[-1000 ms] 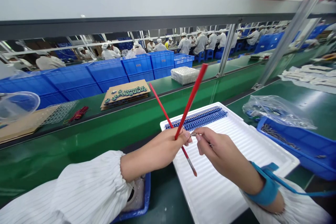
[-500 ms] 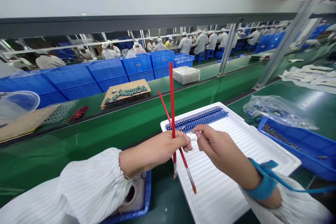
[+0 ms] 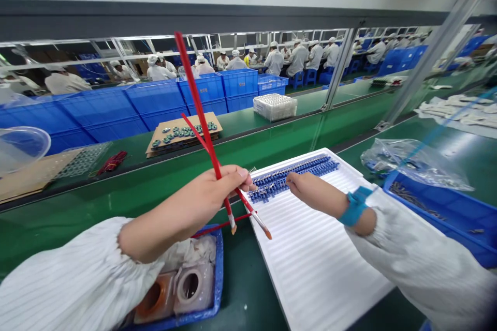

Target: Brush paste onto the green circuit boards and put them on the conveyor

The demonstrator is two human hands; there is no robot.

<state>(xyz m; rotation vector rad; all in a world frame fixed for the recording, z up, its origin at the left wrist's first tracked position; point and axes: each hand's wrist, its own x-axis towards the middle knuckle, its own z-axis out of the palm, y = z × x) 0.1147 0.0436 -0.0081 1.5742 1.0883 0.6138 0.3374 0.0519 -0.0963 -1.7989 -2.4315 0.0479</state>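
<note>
My left hand (image 3: 212,194) is closed around two red-handled brushes (image 3: 202,114), their tips pointing down over the left edge of the white ribbed tray (image 3: 322,264). My right hand (image 3: 306,189) reaches onto the tray and its fingertips touch the rows of small blue parts (image 3: 295,173) at the tray's far end; whether it pinches one is hidden. A blue strap (image 3: 353,206) wraps my right wrist.
A small blue bin (image 3: 212,289) with tape rolls sits under my left arm. A blue bin (image 3: 446,212) of dark parts and a plastic bag (image 3: 411,163) lie to the right. Beyond the green belt (image 3: 155,186) are cardboard (image 3: 184,134), blue crates (image 3: 155,103) and several workers.
My left hand swung the brushes leftward and tilted them. My right hand moved away from the left hand, forward onto the rows of blue parts. The view shifted downward.
</note>
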